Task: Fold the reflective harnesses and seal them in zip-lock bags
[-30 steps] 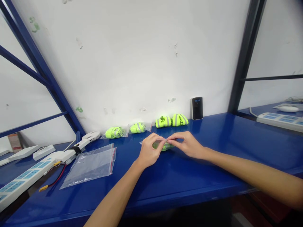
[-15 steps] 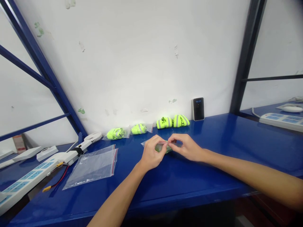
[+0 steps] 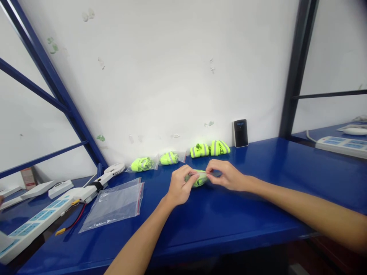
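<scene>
Fingertips (image 3: 194,175) closed, we are pinching a reflective neon-yellow band (image 3: 198,180) between our left hand (image 3: 180,186) and right hand (image 3: 226,176), with two bagged bands (image 3: 169,158) and two unbagged bands (image 3: 199,150) beyond the fingers and a flat zip bag (image 3: 114,206) still unfilled left of them.

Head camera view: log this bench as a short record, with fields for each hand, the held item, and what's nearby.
Held item: reflective strap bundle in a clear bag
Left hand: holding the bag's left side
Right hand: fingertips pinching the bag's right side
Nearby: two bagged bundles, two loose bundles, flat zip bag
Farther off: small fan, power strip, black device
Surface: blue bench
</scene>
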Tool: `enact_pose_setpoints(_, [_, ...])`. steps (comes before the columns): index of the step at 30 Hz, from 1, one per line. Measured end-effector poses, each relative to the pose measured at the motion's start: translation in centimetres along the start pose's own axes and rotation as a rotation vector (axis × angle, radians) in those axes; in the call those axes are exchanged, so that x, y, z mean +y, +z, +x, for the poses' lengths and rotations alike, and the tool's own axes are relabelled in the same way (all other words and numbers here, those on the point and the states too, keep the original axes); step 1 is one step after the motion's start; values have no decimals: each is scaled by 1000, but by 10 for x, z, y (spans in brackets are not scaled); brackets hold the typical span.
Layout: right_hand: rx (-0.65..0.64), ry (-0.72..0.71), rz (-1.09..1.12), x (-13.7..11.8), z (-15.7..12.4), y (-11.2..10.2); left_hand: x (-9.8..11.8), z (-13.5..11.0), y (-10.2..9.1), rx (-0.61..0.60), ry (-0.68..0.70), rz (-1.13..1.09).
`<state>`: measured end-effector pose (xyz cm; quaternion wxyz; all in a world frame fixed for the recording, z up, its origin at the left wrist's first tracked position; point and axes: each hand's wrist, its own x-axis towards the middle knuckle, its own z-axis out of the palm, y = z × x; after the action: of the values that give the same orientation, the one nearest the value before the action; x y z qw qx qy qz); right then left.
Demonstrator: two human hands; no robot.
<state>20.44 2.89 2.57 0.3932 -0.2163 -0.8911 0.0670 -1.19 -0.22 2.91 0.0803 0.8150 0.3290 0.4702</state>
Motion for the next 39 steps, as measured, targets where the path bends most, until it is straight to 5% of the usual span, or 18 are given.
enact_pose_setpoints(9, [38,122,46,13,0,-10,-11,2,-31,120,-50,8])
enact_pose_setpoints(17, [-25,79,-86,10,-1,-17,-9,-10,-40,45,-77,50])
enact_pose_setpoints(20, [-15,72,-73,10,-1,-14,-10,-21,-47,-74,-89,82])
enact_pose_setpoints(23, [-63,111,-13,15,-1,-12,-19,-27,-51,-315,-102,204])
enact_pose_setpoints(27, [-96,167,114,32,-1,-15,-32,-27,-42,-559,-78,373])
enact_pose_setpoints(30, [-2,289,98,52,-2,-19,-36,-24,-39,-530,-16,482])
enact_pose_setpoints(33, [47,398,-38,71,-1,-21,-44,-10,-57,-427,25,602])
enact_pose_setpoints(39, [-94,255,-369,96,25,-19,-87,45,-113,-288,-164,907])
